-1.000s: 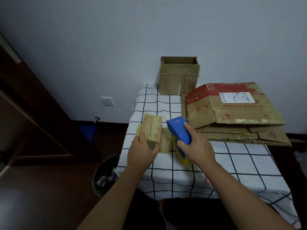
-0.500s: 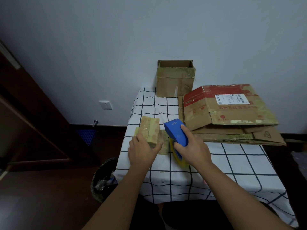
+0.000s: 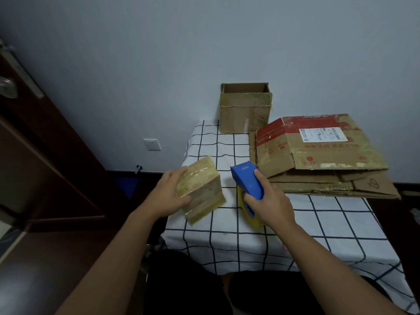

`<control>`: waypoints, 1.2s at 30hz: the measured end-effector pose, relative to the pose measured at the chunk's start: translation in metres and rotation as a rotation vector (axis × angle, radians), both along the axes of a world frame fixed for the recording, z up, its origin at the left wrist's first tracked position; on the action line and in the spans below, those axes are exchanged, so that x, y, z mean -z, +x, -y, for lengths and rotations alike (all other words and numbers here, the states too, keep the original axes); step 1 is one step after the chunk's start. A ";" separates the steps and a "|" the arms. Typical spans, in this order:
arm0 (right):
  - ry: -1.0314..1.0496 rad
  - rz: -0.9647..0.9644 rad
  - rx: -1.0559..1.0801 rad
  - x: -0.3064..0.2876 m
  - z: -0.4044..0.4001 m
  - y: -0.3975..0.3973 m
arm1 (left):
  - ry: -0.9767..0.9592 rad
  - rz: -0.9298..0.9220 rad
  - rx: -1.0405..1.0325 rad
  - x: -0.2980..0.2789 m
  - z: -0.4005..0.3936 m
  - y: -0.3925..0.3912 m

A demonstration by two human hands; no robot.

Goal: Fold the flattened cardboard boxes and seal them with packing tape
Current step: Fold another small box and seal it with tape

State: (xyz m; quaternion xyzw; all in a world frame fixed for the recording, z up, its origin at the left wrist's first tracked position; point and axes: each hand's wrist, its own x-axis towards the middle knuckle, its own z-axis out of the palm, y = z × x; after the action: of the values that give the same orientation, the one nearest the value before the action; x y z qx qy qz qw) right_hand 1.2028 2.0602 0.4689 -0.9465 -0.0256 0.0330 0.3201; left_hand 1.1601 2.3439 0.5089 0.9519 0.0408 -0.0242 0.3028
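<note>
My left hand [image 3: 169,196] grips the small box [image 3: 202,192] (glossy tape all over), tilted, long axis running away-left; right hand [image 3: 268,201] is wrapped round the blue plastic tape dispenser [image 3: 247,181].

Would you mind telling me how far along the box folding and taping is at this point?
Done: one open box stands assembled by the wall. In hand: the left hand grips a small tape-covered box, tilted over the table; the right hand holds the blue tape dispenser beside it, not touching. Left: the stack of flattened boxes is unfolded.
</note>
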 end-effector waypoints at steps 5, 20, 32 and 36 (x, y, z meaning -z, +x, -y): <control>0.007 0.007 0.000 -0.002 -0.001 -0.001 | 0.082 0.000 0.183 0.015 -0.009 0.010; 0.019 -0.001 -0.009 -0.003 0.001 -0.002 | 0.502 -0.091 -0.023 0.047 0.058 -0.003; 0.047 0.030 -0.011 -0.005 0.004 -0.008 | 0.436 0.070 0.212 0.056 0.049 0.001; 0.071 0.029 -0.014 -0.009 0.004 -0.009 | 0.526 0.086 0.117 0.054 0.062 -0.011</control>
State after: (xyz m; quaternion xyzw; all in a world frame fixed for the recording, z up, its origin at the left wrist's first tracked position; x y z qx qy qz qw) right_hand 1.1939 2.0560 0.4775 -0.9346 -0.0378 0.0205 0.3531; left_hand 1.1493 2.2816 0.4549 0.9987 -0.0224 0.0103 0.0448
